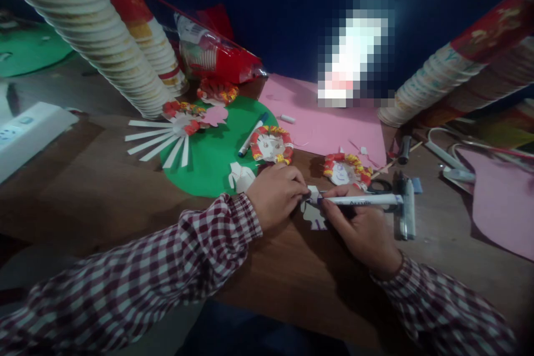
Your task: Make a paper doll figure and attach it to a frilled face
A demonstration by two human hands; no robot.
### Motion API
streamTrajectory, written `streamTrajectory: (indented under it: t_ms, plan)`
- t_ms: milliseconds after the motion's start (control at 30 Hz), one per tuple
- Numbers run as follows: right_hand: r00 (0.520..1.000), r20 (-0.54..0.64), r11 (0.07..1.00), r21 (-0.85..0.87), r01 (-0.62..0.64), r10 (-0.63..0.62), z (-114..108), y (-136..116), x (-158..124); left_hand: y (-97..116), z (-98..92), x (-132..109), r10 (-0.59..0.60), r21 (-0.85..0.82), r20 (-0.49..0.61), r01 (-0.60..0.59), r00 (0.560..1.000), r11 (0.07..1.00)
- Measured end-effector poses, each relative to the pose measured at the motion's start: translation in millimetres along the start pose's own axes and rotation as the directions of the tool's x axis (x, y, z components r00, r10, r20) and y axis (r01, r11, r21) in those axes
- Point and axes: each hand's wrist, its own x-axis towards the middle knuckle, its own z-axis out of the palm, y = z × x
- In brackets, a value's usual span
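Observation:
My right hand [362, 233] grips a white acrylic marker [377, 199], its dark tip end pointing left at a small white paper cutout [312, 215] with purple marks along its lower edge. The fingers of my left hand [278, 193] are pinched together at the cutout's upper left edge. Just beyond my hands lie two paper faces ringed with red and yellow twists, one face [271, 147] near my left hand and another face [340, 173] above the marker. A second white cutout [242, 177] lies beside my left wrist.
A green paper disc [200, 169] holds a capped marker [252, 134] and white paper strips [154, 142]. Pink sheets [319, 117], scissors [381, 184] and more markers [409, 208] lie on the brown table. Tall paper-cup stacks [92, 28] stand left and right; a white power strip [35, 136] is far left.

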Motion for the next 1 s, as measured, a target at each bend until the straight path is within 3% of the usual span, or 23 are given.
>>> streamTrajectory:
  t_ms: [1000]
  plan:
    - [1.0, 0.003, 0.999, 0.04, -0.009, 0.008, 0.0, -0.1, -1.0, -0.7, 1.2, -0.6, 0.02, -0.013, -0.017, -0.02, 1.0, 1.0]
